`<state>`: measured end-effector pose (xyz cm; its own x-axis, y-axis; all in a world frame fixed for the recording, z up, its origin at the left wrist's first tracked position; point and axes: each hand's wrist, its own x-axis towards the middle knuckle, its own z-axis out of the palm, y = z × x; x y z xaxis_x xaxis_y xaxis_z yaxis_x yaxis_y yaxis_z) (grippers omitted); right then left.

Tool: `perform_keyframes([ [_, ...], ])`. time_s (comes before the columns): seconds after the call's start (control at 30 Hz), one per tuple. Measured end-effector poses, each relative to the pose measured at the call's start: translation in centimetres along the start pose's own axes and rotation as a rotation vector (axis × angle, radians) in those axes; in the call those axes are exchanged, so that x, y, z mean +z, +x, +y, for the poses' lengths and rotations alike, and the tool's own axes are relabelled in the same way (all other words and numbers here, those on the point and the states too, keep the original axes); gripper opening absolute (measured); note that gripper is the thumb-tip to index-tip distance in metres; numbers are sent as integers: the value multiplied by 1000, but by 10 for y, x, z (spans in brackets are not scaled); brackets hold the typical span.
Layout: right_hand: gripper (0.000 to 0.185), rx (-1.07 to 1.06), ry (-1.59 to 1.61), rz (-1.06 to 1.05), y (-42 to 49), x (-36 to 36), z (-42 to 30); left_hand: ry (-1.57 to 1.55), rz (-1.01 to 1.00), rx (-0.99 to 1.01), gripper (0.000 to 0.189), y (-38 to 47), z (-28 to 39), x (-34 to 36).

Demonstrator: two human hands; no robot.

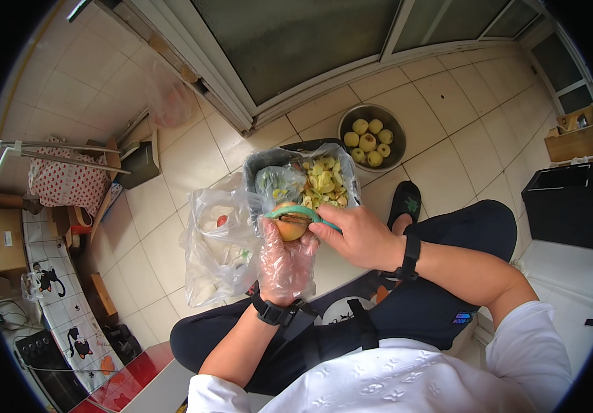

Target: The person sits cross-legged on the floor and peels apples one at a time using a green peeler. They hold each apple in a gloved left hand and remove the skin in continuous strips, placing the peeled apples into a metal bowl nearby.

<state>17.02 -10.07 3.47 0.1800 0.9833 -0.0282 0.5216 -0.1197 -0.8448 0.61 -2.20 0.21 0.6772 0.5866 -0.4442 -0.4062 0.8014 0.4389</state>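
In a clear plastic glove, my left hand (pixel 287 266) holds a yellowish apple (pixel 291 232) over the near edge of a lined bin. My bare right hand (pixel 358 235) grips the handle of a green peeler (pixel 296 210), whose blade lies across the apple. Below and beyond them, the waste bin (pixel 354 178) has a clear liner and holds a heap of peelings (pixel 323 180) beside a crumpled plastic bag (pixel 278 181). Just past the bin, a steel bowl (pixel 401 126) contains several peeled apples (pixel 368 141).
A translucent plastic bag (pixel 206 222) with things inside stands left of the bin. Sliding glass doors (pixel 301 46) edge the tiled floor ahead. At right is a black crate (pixel 565 201); at left, a metal rack (pixel 69 160) and a heart-patterned bag (pixel 64 178).
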Motion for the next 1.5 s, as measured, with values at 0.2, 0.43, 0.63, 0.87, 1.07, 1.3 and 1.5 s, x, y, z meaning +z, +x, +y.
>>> perform_keyframes([
  [0.2,31,-13,10,9,7,-1,10,76,-28,21,54,-3,4,5],
  [0.43,32,165,73,76,11,-4,15,66,-119,-11,56,-2,6,5],
  [0.63,26,158,6,66,12,-12,11,-112,-66,-54,54,1,12,2],
  [0.87,20,-58,-286,244,17,-14,13,-204,-127,-95,49,1,14,2],
  [1.07,26,-70,-327,262,16,-14,11,-152,-128,-77,46,1,12,3],
  [1.3,24,52,-168,167,17,-15,9,-120,-112,-69,45,0,12,4],
  [1.5,37,46,102,0,10,-12,3,-100,-59,-41,44,1,10,-1],
])
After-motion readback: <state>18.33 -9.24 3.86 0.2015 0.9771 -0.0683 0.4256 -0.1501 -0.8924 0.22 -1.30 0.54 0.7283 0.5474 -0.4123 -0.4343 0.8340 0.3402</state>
